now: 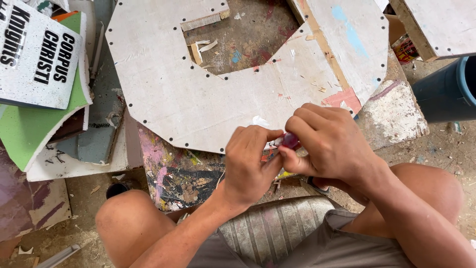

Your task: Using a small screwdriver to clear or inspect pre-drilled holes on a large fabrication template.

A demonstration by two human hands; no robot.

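Observation:
My right hand point(331, 144) pinches a small dark red cap-like object point(290, 140) between thumb and fingers. My left hand point(249, 161) meets it from the left, its fingertips closed on the same small object or a white part beside it; which one is hidden. Both hands hover over the near edge of a large white board point(168, 94) with black dots along its rim and a cut-out in the middle. A scrap of white paper point(259, 120) lies on the board just above my left hand.
The board rests on a paint-stained block point(183, 173). At left lie stacked foam boards point(37, 64), white, green and lettered. A blue barrel point(446, 89) stands at right, a wooden-framed panel point(436, 25) above it. My bare knees point(124, 218) frame a striped seat point(277, 228).

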